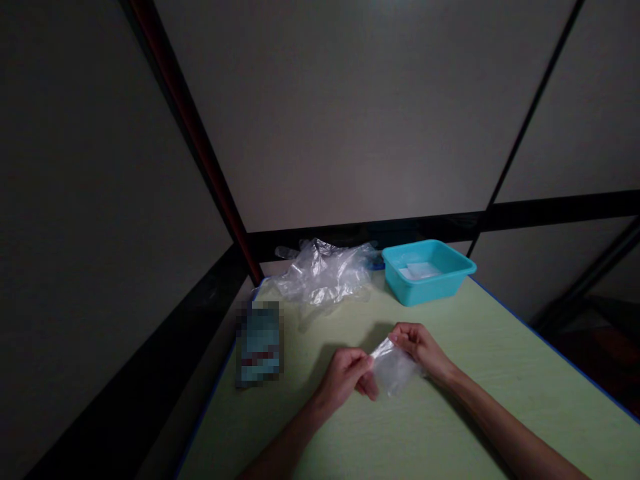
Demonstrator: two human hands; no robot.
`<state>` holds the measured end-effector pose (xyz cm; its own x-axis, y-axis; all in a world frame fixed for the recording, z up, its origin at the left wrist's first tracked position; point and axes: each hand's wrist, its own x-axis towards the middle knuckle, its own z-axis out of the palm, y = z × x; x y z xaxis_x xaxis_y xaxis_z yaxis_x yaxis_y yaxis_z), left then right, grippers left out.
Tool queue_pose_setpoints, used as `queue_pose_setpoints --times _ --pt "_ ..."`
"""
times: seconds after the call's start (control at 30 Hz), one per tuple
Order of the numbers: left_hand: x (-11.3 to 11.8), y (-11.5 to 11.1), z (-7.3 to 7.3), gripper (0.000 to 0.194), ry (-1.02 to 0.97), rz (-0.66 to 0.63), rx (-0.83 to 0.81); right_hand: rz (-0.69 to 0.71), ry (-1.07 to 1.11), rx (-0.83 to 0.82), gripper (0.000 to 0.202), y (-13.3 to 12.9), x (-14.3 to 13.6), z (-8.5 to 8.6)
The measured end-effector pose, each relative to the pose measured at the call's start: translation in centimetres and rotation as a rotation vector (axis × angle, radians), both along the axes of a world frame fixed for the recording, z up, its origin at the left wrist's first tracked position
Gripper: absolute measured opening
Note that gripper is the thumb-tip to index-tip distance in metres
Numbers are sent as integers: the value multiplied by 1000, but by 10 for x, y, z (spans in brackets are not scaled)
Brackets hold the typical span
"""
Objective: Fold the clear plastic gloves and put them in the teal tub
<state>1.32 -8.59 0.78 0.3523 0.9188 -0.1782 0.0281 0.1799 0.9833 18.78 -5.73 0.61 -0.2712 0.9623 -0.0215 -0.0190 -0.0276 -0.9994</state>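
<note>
Both hands are closed on one piece of thin plastic film [397, 373]. The left hand [347, 373] pinches one end of its upper edge between thumb and fingers, and the right hand [417, 347] pinches the other end, a little farther from the body. Between them that edge runs taut and slanting, gathered into a bright, shiny crease, while the rest hangs loose below in soft folds. The film is clear to milky, limp and finely wrinkled, with pale green showing through it; whether it is a bag, a glove or a plain sheet I cannot tell.

Beneath the hands lies the counter [490, 400], pale green with a faint streaky grain, smooth and matt, with a narrow blue edge. Beyond the right hand stands a turquoise tub [425, 292], a rounded rectangle with sloping, smooth sides and a turned-out rim; some flat white pieces [420, 270] lie inside it. Beyond the left hand spreads a crumpled heap of clear plastic [330, 273], glossy and full of sharp highlights, its margins thin and ragged. Left of the left hand, well apart from it, lies a blurred bluish-green packet [260, 343] with a dark red band. Past everything rises a flat grey wall [350, 120] crossed by a glossy black strip [430, 228].
</note>
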Motion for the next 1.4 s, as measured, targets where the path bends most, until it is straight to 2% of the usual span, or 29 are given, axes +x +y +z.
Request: queue_pose_setpoints --times 0.27,0.4,0.57,0.77,0.93,1.4 --pt "5 1 -6 47 -2 83 18 -41 55 -8 40 -2 -5 4" --pt "4 0 -4 54 -42 88 -37 -101 76 5 38 -2 -7 4" --pt "2 -2 1 51 -72 61 -80 -206 96 55 34 0 -7 -1" --pt "6 -3 -5 50 -59 65 -78 -268 90 103 32 2 -10 -10" --pt "8 -3 -8 49 -61 73 -70 -283 89 118 32 -1 -15 -10" --pt "9 -5 -2 46 -58 92 -36 -284 92 156 30 -7 -19 -3"
